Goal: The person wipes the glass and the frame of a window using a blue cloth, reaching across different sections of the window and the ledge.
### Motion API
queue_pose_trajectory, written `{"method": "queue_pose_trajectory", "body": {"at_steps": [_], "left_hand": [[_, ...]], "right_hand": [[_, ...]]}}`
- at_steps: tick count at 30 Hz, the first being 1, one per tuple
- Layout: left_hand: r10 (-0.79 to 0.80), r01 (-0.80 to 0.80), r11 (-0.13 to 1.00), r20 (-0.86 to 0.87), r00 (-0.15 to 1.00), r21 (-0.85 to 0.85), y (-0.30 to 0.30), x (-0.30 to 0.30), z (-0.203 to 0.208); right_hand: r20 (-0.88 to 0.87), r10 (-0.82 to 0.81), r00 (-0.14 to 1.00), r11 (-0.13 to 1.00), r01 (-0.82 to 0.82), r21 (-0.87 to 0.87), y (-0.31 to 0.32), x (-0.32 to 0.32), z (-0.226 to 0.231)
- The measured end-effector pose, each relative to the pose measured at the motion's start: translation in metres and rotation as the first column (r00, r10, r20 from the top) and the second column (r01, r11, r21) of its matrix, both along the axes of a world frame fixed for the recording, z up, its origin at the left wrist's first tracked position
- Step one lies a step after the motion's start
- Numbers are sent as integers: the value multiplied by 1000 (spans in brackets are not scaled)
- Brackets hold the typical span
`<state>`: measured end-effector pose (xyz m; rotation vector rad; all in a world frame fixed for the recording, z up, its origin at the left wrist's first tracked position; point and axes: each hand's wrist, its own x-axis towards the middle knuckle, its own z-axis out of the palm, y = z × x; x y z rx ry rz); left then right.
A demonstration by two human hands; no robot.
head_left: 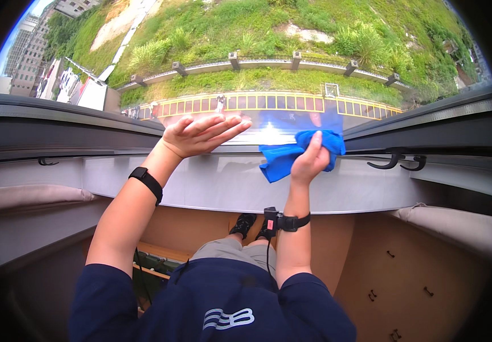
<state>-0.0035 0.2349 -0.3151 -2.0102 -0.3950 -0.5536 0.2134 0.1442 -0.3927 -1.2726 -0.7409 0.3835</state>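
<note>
A bright blue cloth (283, 159) is bunched in my right hand (312, 161), thumb on top and one corner hanging down to the left. It is held at the foot of the window glass (283, 117), which mirrors its blue; whether it touches the pane I cannot tell. My left hand (203, 135) is raised over the sill, palm up, with its fingers stretched out and nothing in it. The white windowsill (217, 182) runs below both hands.
Dark window frames (63, 130) flank the glass on both sides. Black window handles (394, 159) stick out at the right. Rolled pale fabric (35, 195) lies at the left, and a cabinet with small dark handles (428, 292) stands lower right.
</note>
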Motion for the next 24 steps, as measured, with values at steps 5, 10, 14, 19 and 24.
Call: {"method": "queue_pose_trajectory", "body": {"at_steps": [5,10,14,19,24], "left_hand": [[-32,32,999,5,999,11,4,16,15],[-59,56,997,-56,997,-48,8,21,16],[-25,20,996,-51,998,-83,-1,2,21],[-64,52,991,-91,994,-125,-15,28,26],[-83,62,976,-95,992,-208,-14,5,24]], "right_hand": [[-278,758,591,576,-805,-140,-2,-137,-18],[-480,802,356,36,-831,-555,-113,-145,-119],[-797,149,585,71,-811,-581,-248,-28,-142],[-723,-65,688,-277,-708,-649,-418,77,-97],[-647,-160,746,67,-646,-761,-509,34,-134]]}}
